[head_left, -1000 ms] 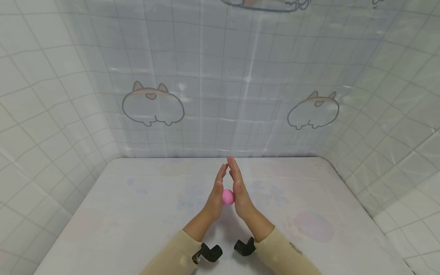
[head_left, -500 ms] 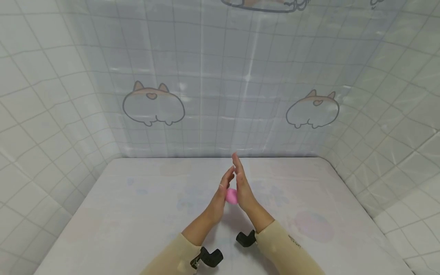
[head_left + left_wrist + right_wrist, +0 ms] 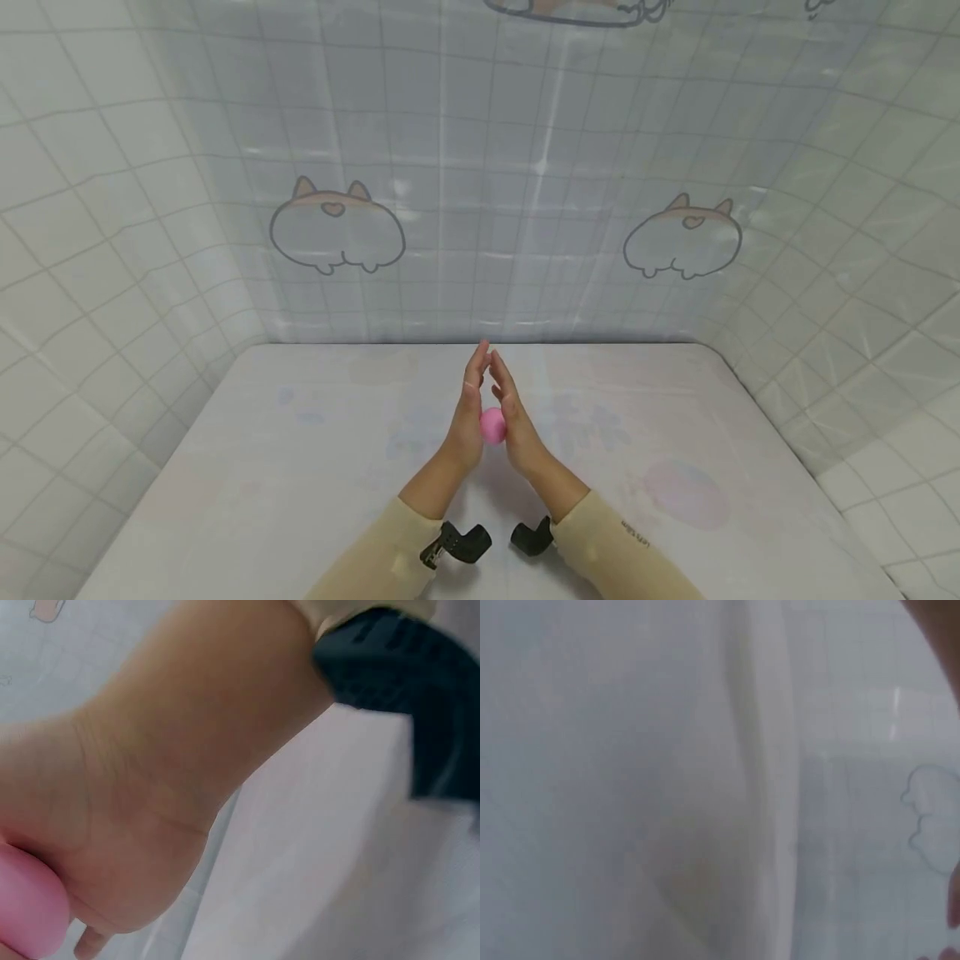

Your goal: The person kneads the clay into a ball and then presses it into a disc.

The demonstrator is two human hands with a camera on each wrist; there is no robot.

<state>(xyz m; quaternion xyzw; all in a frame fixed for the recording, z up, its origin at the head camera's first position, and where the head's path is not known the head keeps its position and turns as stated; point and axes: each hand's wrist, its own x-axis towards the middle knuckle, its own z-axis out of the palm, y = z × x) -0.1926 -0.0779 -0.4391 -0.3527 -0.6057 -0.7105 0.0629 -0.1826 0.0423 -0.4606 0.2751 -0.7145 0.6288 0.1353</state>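
A smooth pink ball (image 3: 493, 426), looking like soft modelling clay, is pressed between two palms in the head view. My left hand (image 3: 465, 427) lies against its left side, my right hand (image 3: 522, 433) against its right. Both hands have straight fingers pointing forward, and the fingertips lean together beyond the ball. In the left wrist view, the pink ball (image 3: 31, 904) shows at the lower left against the heel of the left palm (image 3: 124, 851). Only slivers of the right hand (image 3: 955, 900) enter the right wrist view at its right edge; the ball is out of that view.
A white table with faint pastel prints (image 3: 300, 467) lies under the hands. Grid-patterned sheeting with cartoon animals (image 3: 337, 233) rises behind it and along both sides. Black wrist mounts (image 3: 465, 543) stick out from the beige sleeves (image 3: 382, 554).
The palms have slid back and forth against each other with the ball between them. Half a second ago the right fingertips led; now the left ones reach slightly farther. The ball has shifted slightly left.
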